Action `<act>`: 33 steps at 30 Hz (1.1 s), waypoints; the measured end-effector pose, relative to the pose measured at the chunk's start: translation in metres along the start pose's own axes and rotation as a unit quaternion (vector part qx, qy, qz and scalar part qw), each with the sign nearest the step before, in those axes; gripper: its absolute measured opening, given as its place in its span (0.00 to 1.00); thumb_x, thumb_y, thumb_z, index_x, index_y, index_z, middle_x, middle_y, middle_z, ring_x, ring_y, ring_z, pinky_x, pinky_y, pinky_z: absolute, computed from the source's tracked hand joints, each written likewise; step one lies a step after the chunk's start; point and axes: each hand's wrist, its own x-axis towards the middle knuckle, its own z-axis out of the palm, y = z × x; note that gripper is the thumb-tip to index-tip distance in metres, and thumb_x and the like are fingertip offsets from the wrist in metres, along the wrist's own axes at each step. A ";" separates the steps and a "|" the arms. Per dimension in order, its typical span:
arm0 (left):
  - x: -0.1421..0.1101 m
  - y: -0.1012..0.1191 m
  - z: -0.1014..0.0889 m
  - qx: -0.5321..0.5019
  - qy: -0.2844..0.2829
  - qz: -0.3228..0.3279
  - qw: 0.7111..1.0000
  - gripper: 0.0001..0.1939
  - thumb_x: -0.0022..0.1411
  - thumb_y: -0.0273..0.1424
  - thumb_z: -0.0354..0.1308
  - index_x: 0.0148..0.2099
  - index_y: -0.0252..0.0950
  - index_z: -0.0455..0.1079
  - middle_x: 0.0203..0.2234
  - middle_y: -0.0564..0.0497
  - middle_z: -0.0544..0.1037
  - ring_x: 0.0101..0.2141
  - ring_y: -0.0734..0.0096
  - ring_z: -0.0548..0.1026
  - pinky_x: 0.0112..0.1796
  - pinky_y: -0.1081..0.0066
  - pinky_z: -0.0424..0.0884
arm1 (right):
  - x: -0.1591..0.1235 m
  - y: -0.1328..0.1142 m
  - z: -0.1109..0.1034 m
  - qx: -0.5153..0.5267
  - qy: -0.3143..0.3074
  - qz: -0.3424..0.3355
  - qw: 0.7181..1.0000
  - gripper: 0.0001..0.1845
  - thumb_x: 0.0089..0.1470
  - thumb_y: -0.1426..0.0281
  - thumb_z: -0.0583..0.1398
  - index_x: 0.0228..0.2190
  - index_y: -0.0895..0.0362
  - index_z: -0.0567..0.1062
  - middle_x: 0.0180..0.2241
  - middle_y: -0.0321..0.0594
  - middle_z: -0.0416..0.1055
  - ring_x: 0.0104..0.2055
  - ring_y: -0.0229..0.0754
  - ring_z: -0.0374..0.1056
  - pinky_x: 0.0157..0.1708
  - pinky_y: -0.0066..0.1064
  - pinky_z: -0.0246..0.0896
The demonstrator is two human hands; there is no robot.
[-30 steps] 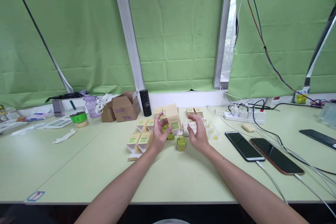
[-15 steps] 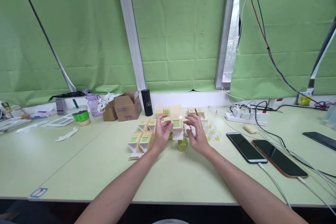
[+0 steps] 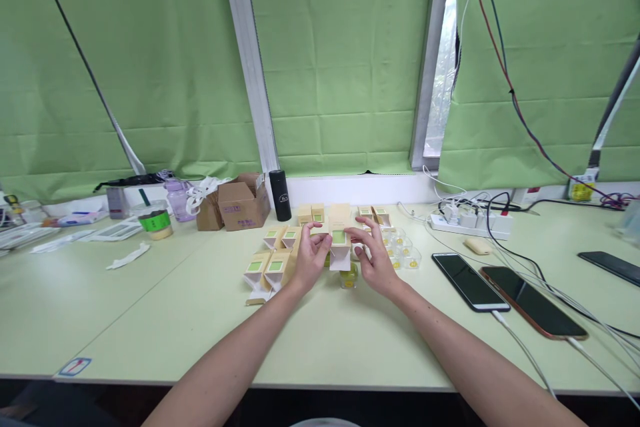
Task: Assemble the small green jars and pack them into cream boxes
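Back from the pale-green table's [image 3: 320,347] front edge, the person's left hand [image 3: 310,257] pinches a loose-flapped cream cardboard box [image 3: 339,240]; the right hand [image 3: 377,260], fingers spread, hovers alongside, contact unclear. A small green jar [image 3: 349,277] stands unboxed.

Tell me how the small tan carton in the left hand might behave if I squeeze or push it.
The carton is probably light: the left hand appears to hold it by one edge. Its walls look like thin card, so a hard squeeze could crease it. The white flap sticking out below would likely bend first.
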 end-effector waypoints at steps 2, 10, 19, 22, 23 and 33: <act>0.000 -0.002 0.000 0.007 -0.006 0.001 1.000 0.27 0.67 0.50 0.65 0.55 0.42 0.57 0.30 0.55 0.78 0.30 0.70 0.77 0.33 0.72 0.69 | 0.000 -0.001 0.000 0.005 0.002 0.004 1.000 0.22 0.69 0.73 0.52 0.58 0.45 0.73 0.66 0.48 0.55 0.67 0.53 0.62 0.57 0.50 0.76; -0.001 -0.005 -0.006 0.089 -0.010 0.086 0.992 0.23 0.72 0.45 0.59 0.61 0.42 0.60 0.60 0.38 0.73 0.49 0.61 0.78 0.52 0.58 0.74 | 0.003 0.000 -0.002 0.062 0.033 0.053 0.996 0.17 0.69 0.67 0.57 0.57 0.46 0.75 0.64 0.48 0.59 0.51 0.46 0.75 0.53 0.47 0.77; -0.001 -0.006 -0.008 0.168 -0.060 0.169 0.969 0.23 0.67 0.33 0.62 0.63 0.45 0.69 0.65 0.40 0.66 0.65 0.50 0.68 0.58 0.53 0.73 | 0.003 0.001 -0.004 0.091 0.029 0.062 0.994 0.18 0.68 0.60 0.60 0.57 0.47 0.75 0.63 0.50 0.60 0.49 0.47 0.76 0.51 0.46 0.78; -0.002 -0.006 -0.007 0.183 -0.052 0.167 0.967 0.20 0.67 0.32 0.63 0.60 0.44 0.72 0.64 0.40 0.66 0.66 0.50 0.67 0.58 0.53 0.73 | 0.003 0.001 -0.004 0.091 0.025 0.060 0.994 0.19 0.67 0.59 0.61 0.57 0.47 0.75 0.63 0.50 0.60 0.50 0.47 0.75 0.51 0.46 0.77; -0.002 -0.006 -0.007 0.185 -0.049 0.164 0.968 0.20 0.66 0.31 0.63 0.60 0.44 0.72 0.64 0.40 0.67 0.65 0.50 0.68 0.58 0.53 0.73 | 0.003 0.001 -0.004 0.092 0.024 0.060 0.994 0.19 0.67 0.59 0.61 0.57 0.47 0.75 0.62 0.50 0.61 0.50 0.47 0.75 0.51 0.46 0.78; -0.001 -0.008 -0.005 0.178 -0.022 0.149 0.973 0.17 0.67 0.31 0.64 0.57 0.43 0.74 0.61 0.42 0.67 0.55 0.58 0.75 0.53 0.58 0.76 | 0.002 0.001 -0.002 0.111 0.018 0.061 0.992 0.20 0.66 0.61 0.62 0.58 0.47 0.75 0.61 0.49 0.62 0.51 0.47 0.74 0.50 0.44 0.78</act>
